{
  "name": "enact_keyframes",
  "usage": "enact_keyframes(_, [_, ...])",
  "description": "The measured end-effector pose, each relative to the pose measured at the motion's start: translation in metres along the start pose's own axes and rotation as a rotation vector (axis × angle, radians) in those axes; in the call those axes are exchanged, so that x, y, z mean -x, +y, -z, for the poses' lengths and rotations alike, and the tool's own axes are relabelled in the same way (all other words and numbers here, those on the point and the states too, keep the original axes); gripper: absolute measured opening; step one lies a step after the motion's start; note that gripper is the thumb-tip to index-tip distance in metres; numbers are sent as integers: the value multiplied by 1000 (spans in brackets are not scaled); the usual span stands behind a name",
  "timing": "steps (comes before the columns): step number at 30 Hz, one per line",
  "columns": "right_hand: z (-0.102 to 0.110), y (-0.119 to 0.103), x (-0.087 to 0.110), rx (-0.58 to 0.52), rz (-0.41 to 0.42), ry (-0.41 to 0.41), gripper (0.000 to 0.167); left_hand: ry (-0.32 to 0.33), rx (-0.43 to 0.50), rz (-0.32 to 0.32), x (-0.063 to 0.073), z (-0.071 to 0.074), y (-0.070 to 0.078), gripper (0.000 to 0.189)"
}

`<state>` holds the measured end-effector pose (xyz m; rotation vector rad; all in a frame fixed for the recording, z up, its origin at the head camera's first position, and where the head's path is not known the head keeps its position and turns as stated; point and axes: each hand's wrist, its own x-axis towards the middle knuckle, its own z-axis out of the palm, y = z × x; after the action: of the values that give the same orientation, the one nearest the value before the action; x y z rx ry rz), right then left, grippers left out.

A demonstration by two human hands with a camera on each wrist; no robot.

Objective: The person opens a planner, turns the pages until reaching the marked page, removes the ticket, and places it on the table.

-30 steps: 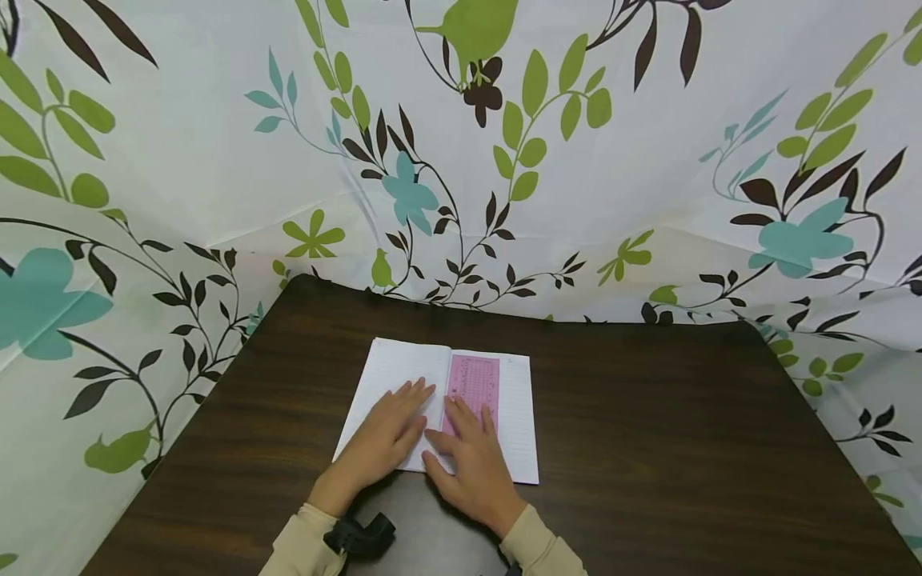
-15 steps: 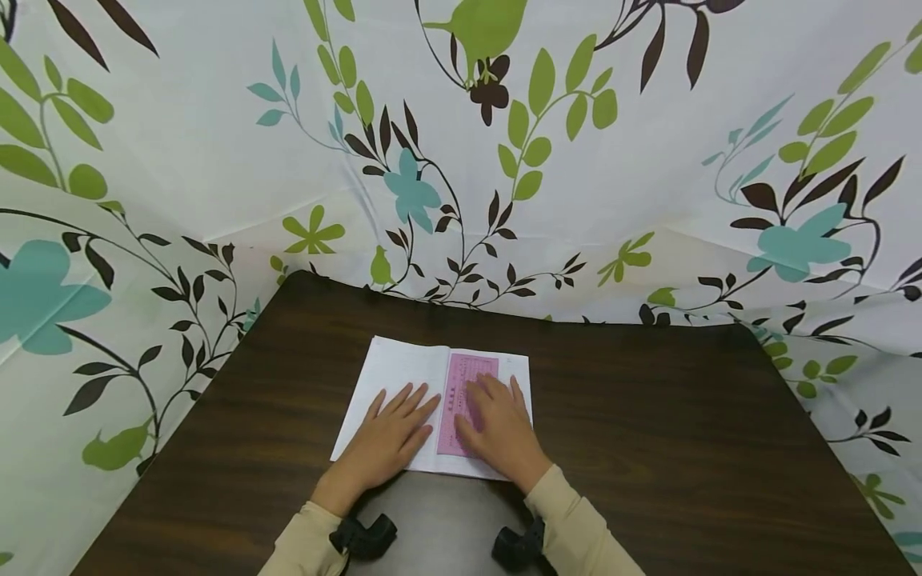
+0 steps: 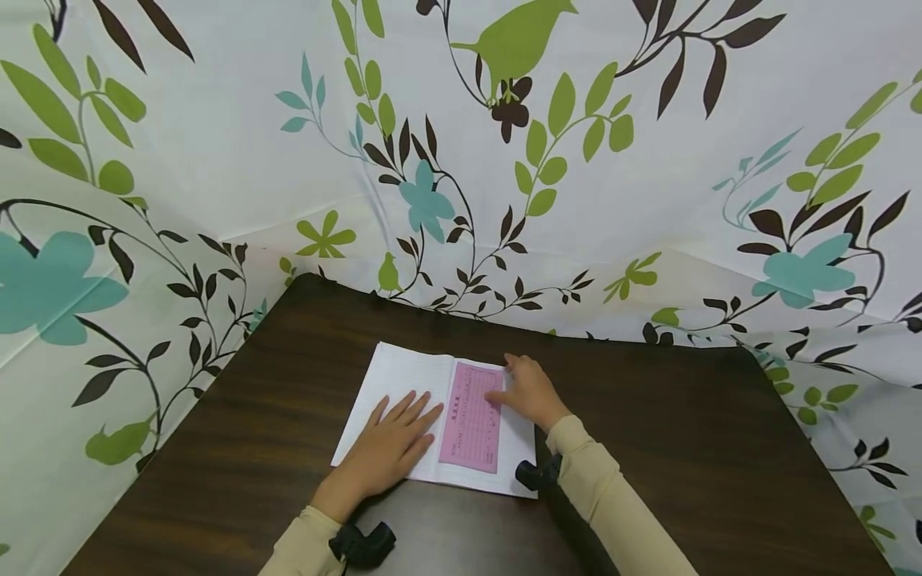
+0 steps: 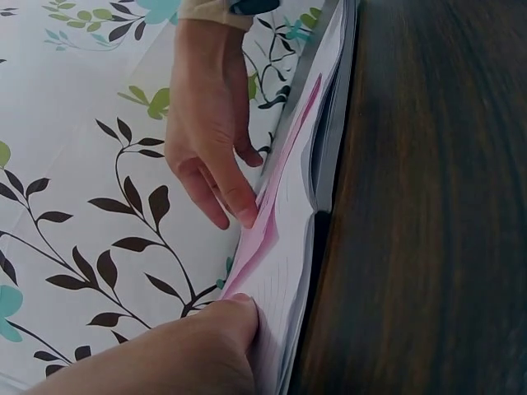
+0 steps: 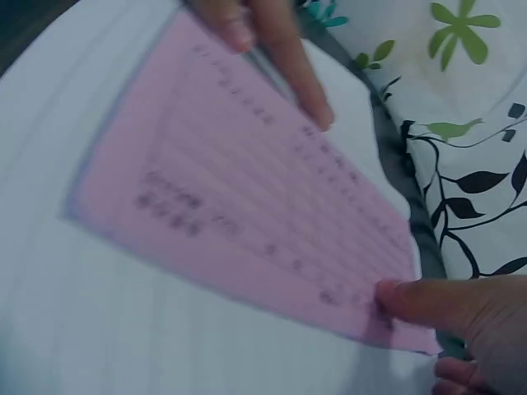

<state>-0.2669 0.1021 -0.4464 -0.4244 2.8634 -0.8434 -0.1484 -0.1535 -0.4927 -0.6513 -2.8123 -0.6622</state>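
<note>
An open lined notebook (image 3: 403, 372) lies on the table with a pink printed slip (image 3: 468, 432) on its right page. My left hand (image 3: 389, 444) rests on the left page, fingers spread, fingertips close to the slip's left edge. At the slip's upper right edge, my right hand (image 3: 533, 392) pinches it, thumb on its printed face. In the right wrist view, the right thumb (image 5: 412, 300) lies over one end of the slip, and curled fingers show just past its corner. The left wrist view shows part of the pink slip (image 4: 262, 239) bent up from the page.
The dark wooden table (image 3: 648, 448) extends to both sides of the notebook. Behind it hangs a white cloth (image 3: 612, 200) printed with leaves, flowers and birds. A black wrist mount (image 3: 363, 546) sits on the left wrist, and another mount (image 3: 539, 474) on the right.
My right hand has moved from lying across the slip to its upper right edge, uncovering most of the print. My left hand has stayed on the left page, its fingers spreading wider.
</note>
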Motion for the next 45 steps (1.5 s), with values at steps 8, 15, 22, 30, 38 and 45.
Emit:
enact_keyframes(8, [6, -3, -4, -231, -136, -78, 64, -42, 15, 16, -3, 1, 4, 50])
enact_keyframes(15, [-1, 15, 5, -340, -74, 103, 20, -84, -5, 25, -2, 0, 5, 52])
enact_keyframes(22, [23, 33, 13, -371, -6, 182, 19, -67, -11, 27, -1, 2, 3, 51])
enact_keyframes(30, [61, 81, 32, -259, -60, 206, 26, -101, -8, 45, 0, 7, 1, 52])
enact_keyframes(38, [70, 123, 50, -147, -154, 174, 29, -108, -4, 44, -1, 9, 0, 53])
enact_keyframes(45, [71, 135, 54, -101, -135, 164, 25, -89, 1, 43, -1, 3, 0, 53])
